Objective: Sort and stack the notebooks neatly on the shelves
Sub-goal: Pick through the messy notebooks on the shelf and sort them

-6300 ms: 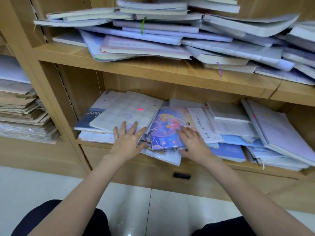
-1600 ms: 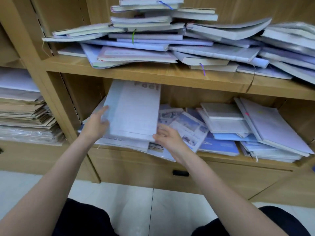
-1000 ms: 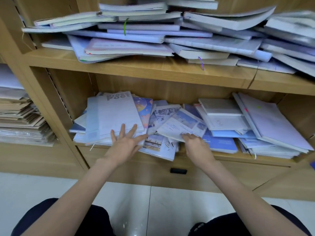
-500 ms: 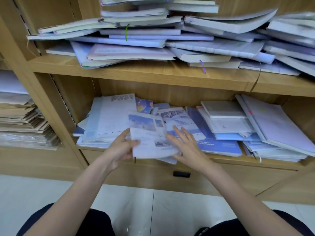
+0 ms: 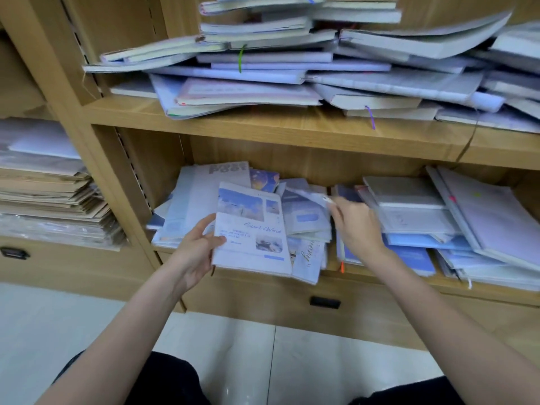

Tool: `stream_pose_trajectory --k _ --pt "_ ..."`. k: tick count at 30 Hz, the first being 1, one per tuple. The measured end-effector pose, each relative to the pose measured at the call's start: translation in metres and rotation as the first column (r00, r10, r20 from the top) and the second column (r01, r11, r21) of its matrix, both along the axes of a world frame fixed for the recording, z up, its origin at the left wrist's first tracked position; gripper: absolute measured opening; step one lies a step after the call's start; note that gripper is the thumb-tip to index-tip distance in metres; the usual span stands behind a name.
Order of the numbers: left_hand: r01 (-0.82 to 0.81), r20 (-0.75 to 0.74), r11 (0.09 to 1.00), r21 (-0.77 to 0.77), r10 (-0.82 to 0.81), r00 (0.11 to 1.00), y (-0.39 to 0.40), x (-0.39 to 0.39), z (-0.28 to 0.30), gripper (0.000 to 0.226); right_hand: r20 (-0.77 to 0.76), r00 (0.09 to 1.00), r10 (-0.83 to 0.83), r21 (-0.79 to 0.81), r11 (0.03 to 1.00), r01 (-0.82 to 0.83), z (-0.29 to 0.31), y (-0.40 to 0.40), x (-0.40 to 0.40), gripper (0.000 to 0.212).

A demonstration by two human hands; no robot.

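Observation:
My left hand (image 5: 195, 249) grips the left edge of a white notebook with sky photos (image 5: 252, 229), held just in front of the lower shelf (image 5: 388, 283). Behind it lies a pile topped by a pale notebook printed "Post" (image 5: 210, 194). My right hand (image 5: 355, 226) pinches the corner of a blurred blue-and-white notebook (image 5: 305, 211) in the middle heap and lifts it. A stack of grey and lilac notebooks (image 5: 415, 206) sits to the right on the same shelf.
The upper shelf (image 5: 292, 127) carries a loose, sprawling heap of notebooks (image 5: 292, 74). In the left bay is a stack of brown paper pads (image 5: 49, 194). Below the lower shelf is a drawer with a black handle (image 5: 325, 302). White floor tiles lie under me.
My left hand has taken over the sky-photo notebook and raised it leftward. My right hand let go of it and moved right to pinch another notebook's corner.

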State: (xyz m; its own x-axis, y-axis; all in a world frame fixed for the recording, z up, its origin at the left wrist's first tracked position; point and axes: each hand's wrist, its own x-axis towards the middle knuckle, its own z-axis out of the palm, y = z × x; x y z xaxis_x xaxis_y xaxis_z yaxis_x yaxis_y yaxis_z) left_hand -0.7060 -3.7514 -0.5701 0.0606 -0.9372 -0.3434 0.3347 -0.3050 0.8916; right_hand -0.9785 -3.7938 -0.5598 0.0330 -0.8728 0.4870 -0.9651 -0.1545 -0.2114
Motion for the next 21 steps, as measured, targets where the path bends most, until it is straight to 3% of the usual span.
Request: stream_pose_trajectory --k 2,4,6,7,9,11,12,14,16,18,21 --pt "-0.002 -0.015 1.000 0.024 0.003 1.000 -0.001 -0.010 -0.002 0.033 0.102 0.982 0.162 -0.171 0.975 -0.143 0.010 0.013 0.026 0.028" --pt "0.047 0.004 0.998 0.031 -0.047 0.999 -0.001 -0.022 -0.001 0.015 -0.005 0.922 0.386 -0.207 0.902 -0.379 -0.005 0.039 0.061 0.028" --pt "0.132 0.013 0.991 0.037 -0.133 0.991 0.000 -0.033 0.001 0.015 -0.109 0.819 0.563 -0.146 0.806 -0.574 -0.033 0.060 0.078 0.034" --pt "0.150 0.034 0.988 0.039 -0.151 0.988 0.001 -0.038 0.000 0.012 -0.089 0.767 0.636 -0.072 0.764 -0.642 -0.044 0.068 0.077 0.037" --pt "0.148 0.094 0.987 0.056 -0.153 0.984 0.004 -0.044 -0.006 0.024 0.142 0.694 0.706 0.136 0.681 -0.720 -0.048 0.075 0.062 0.045" --pt "0.121 0.138 0.991 0.052 -0.127 0.982 0.008 -0.050 -0.013 0.041 0.318 0.715 0.623 0.296 0.651 -0.699 -0.043 0.077 0.040 0.042" --pt "0.116 0.150 0.993 0.035 -0.120 0.981 0.011 -0.052 -0.014 0.044 0.351 0.768 0.536 0.363 0.678 -0.639 -0.049 0.072 0.025 0.043" --pt "0.160 0.138 0.987 -0.026 -0.155 0.978 0.019 -0.050 -0.009 0.046 0.447 0.851 0.276 0.453 0.751 -0.481 -0.050 0.067 0.003 0.065" --pt "0.279 0.168 0.952 -0.125 -0.257 0.952 0.032 -0.041 -0.001 0.051 0.695 0.718 0.041 0.416 0.791 -0.448 -0.047 0.065 -0.010 0.088" --pt "0.387 0.182 0.901 -0.198 -0.354 0.917 0.048 -0.028 0.005 0.058 0.821 0.571 -0.018 0.376 0.769 -0.516 -0.047 0.068 -0.016 0.065" --pt "0.413 0.229 0.872 -0.265 -0.359 0.905 0.064 -0.014 0.022 0.057 0.852 0.518 0.076 0.287 0.761 -0.582 -0.037 0.084 -0.004 0.027"
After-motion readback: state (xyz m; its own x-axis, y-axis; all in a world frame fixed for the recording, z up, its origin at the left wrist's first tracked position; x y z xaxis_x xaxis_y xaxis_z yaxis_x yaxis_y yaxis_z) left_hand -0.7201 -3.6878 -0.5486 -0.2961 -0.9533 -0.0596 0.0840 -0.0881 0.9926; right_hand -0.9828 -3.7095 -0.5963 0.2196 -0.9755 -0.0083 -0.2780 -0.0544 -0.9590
